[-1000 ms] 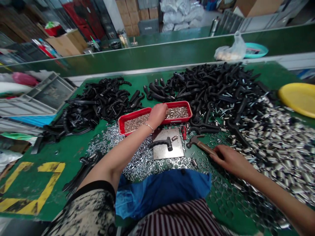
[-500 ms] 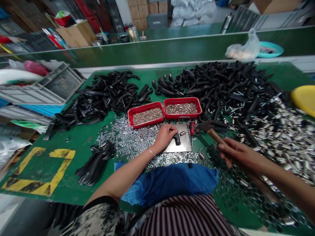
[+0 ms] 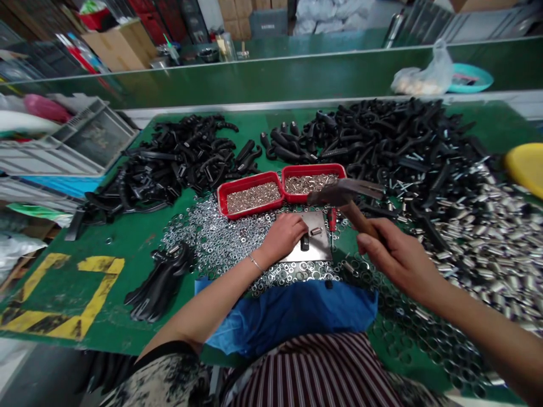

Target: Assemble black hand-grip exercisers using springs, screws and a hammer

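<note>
R hand (image 3: 401, 257) is gripping the hammer (image 3: 355, 213), fist closed, holding it mid-air; L hand (image 3: 286, 234), fingers bent in close, is holding a black handle (image 3: 304, 243) down on the metal plate (image 3: 319, 250), w/ a silver sleeve (image 3: 316, 231) lying just beside; loose washers (image 3: 212, 232) are spreading L of it, red tray (image 3: 254, 211) sitting behind, blk parts (image 3: 382, 135) piling up further back

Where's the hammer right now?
In the head view, the hammer is right of centre, gripped in the right hand, its head partly covering the right-hand red tray.
</note>
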`<action>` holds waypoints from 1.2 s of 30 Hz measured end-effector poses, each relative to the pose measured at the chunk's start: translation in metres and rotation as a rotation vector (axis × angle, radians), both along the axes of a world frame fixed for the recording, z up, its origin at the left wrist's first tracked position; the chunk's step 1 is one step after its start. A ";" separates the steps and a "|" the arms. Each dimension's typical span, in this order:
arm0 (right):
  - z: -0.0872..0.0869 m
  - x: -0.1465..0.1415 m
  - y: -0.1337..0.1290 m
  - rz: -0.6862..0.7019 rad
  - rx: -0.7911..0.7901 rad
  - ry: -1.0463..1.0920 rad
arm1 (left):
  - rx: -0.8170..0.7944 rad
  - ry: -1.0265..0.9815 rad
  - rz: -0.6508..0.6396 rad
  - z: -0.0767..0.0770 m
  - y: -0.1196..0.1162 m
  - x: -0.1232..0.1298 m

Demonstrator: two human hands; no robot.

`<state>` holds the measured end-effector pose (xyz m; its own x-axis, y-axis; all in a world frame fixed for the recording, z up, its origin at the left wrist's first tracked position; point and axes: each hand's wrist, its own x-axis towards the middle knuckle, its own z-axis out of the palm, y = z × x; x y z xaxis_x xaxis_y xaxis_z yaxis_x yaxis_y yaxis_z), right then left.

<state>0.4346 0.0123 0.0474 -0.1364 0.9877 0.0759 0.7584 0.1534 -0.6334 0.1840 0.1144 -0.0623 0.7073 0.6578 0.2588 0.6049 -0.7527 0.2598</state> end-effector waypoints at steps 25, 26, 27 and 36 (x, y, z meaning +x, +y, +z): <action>-0.064 0.001 0.011 0.035 -0.321 -0.060 | -0.260 -0.188 0.160 -0.005 -0.031 -0.003; -0.068 0.006 0.013 0.028 -0.381 -0.012 | -0.263 -0.166 0.172 -0.003 -0.031 -0.005; -0.071 0.011 0.015 0.010 -0.427 0.037 | -0.264 -0.140 0.178 -0.001 -0.031 -0.008; -0.062 -0.021 0.015 0.072 0.152 -0.465 | -0.390 -0.096 0.274 0.023 -0.035 -0.014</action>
